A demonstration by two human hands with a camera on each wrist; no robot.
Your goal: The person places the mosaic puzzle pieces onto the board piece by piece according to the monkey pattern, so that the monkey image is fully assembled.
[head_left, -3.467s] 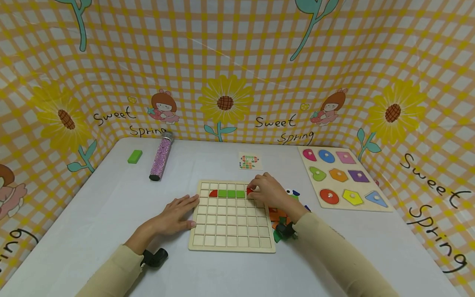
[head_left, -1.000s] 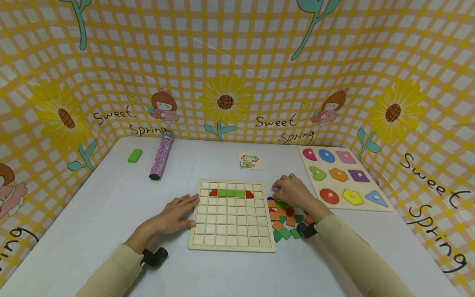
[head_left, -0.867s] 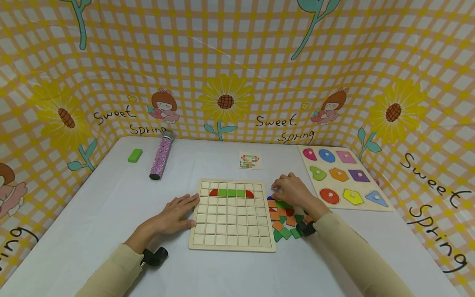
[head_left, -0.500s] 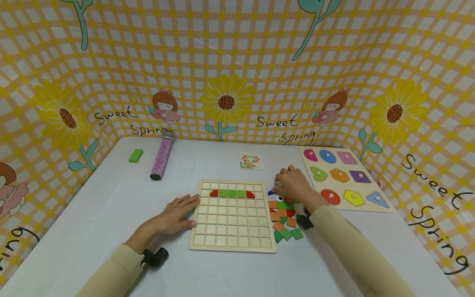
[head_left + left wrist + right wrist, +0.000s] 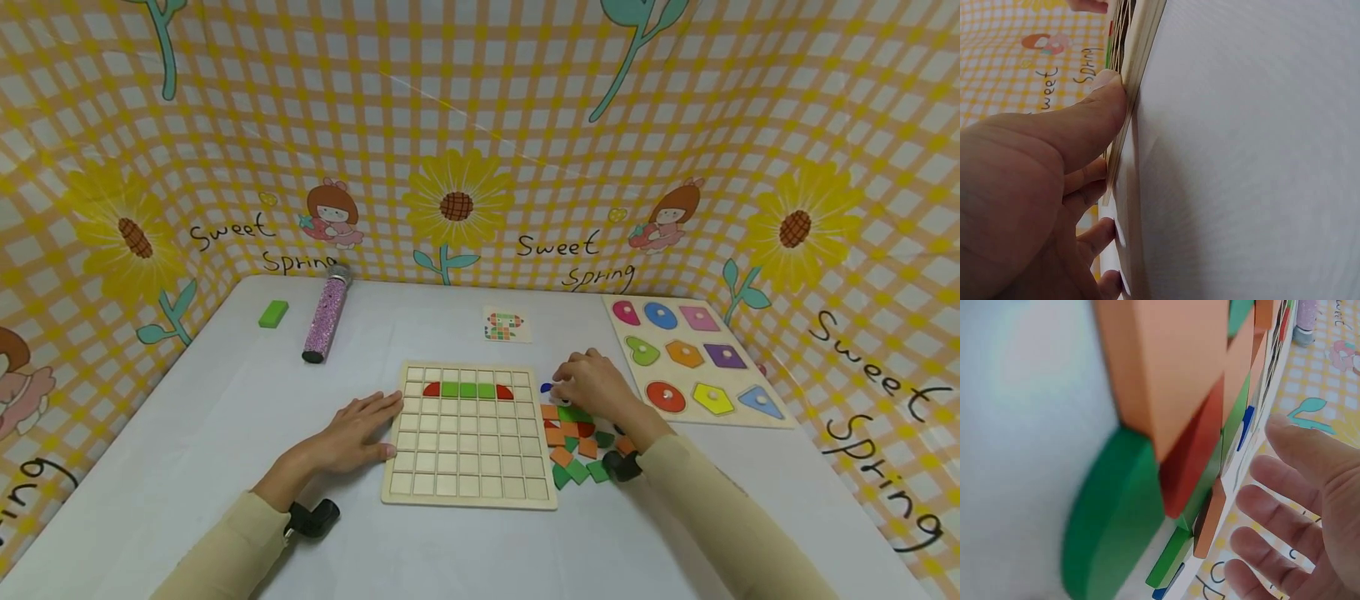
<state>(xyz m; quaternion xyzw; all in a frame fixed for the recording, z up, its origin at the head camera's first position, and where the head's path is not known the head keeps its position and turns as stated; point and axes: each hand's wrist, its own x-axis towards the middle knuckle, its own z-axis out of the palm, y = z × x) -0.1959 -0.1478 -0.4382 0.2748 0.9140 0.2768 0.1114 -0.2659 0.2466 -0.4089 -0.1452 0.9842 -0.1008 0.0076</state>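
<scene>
My left hand (image 5: 351,437) rests at the left edge of a wooden grid board (image 5: 468,454); in the left wrist view its thumb (image 5: 1107,94) touches the rim, with fingers spread along the edge. Near the board's top, a row of green squares (image 5: 468,390) lies between two rounded red pieces (image 5: 505,392). My right hand (image 5: 592,385) hovers over the far end of a pile of loose coloured tiles (image 5: 555,435). In the right wrist view, its loosely bent fingers (image 5: 1275,506) are apart from the thumb with nothing between them. It partly hides an eye tile and a blue piece (image 5: 546,387).
Behind the board lies a small pattern card (image 5: 507,325). A knobbed shape puzzle (image 5: 663,375) stands at the right, past the right hand. At the back left are a glittery pink microphone (image 5: 326,321) and a green block (image 5: 273,314).
My right hand has let go of the right-hand red piece in the grid and moved right, over the loose tiles, where it shifts slightly. My left hand stays at the board's edge.
</scene>
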